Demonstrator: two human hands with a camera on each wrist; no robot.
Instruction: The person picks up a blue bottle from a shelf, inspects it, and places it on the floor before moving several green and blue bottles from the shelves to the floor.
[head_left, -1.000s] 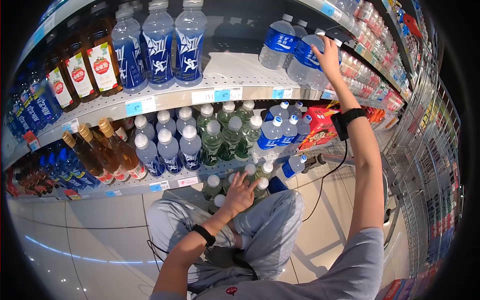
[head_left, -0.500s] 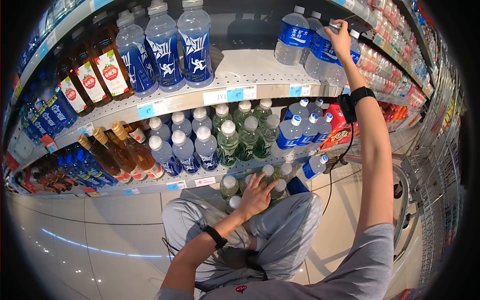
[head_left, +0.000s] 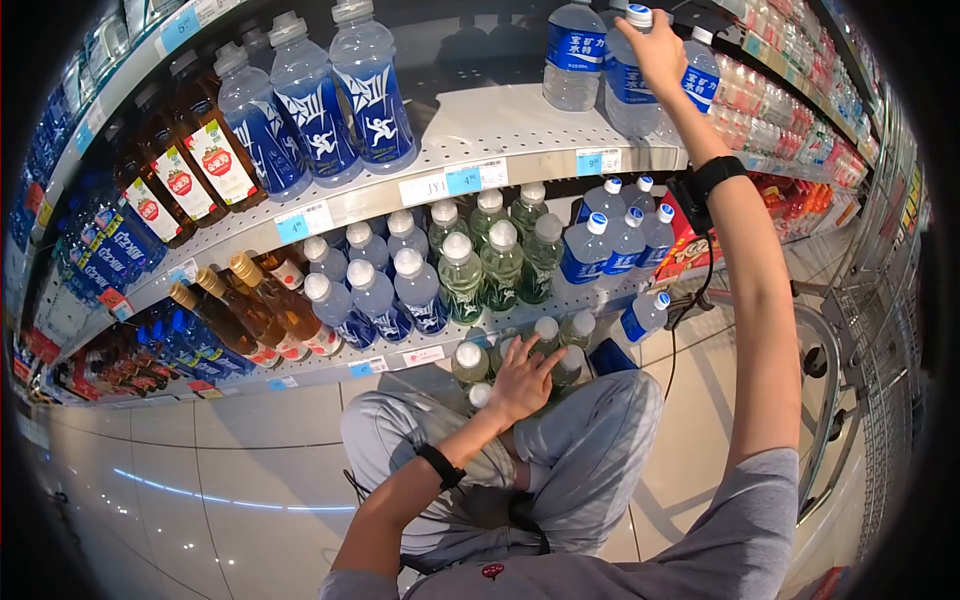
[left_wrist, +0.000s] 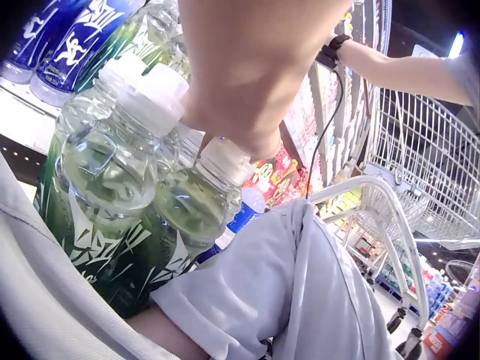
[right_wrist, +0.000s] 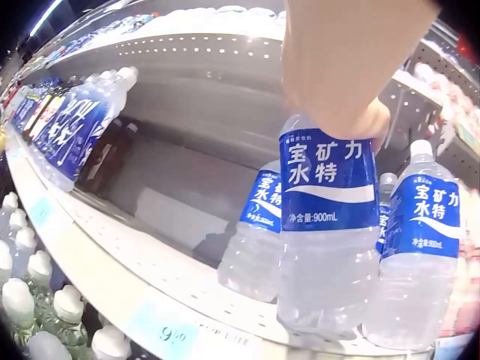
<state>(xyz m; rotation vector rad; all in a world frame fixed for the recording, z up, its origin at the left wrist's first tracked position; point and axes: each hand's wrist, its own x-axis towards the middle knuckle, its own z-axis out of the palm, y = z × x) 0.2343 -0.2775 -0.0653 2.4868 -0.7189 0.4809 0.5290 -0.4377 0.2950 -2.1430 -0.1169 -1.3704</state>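
On the upper shelf, the right hand point(head_left: 657, 55) holds a blue-labelled bottle point(head_left: 628, 88) by its top, fingers round the neck. In the right wrist view this bottle point(right_wrist: 328, 225) stands at the shelf's front between similar bottles, one on its left point(right_wrist: 255, 255) and one on its right point(right_wrist: 421, 247). The left hand point(head_left: 520, 385) is low at the legs, fingers spread over the caps of several green-tinted bottles point(head_left: 470, 362) on the floor. In the left wrist view the hand point(left_wrist: 247, 82) is beside the white caps of green bottles point(left_wrist: 105, 187); its fingertips are hidden.
Large blue bottles point(head_left: 372, 90) and amber bottles point(head_left: 215, 150) fill the upper shelf's left. Rows of smaller bottles point(head_left: 420, 290) stand on the lower shelf point(head_left: 395, 362). A small blue-labelled bottle point(head_left: 645, 317) is right of the floor group. A wire cart point(head_left: 860, 370) stands at right.
The head view has shifted. The right hand, first at the bottle's cap, now wraps lower round its neck, and that bottle stands nearer the shelf's front. The left hand stays over the floor bottles.
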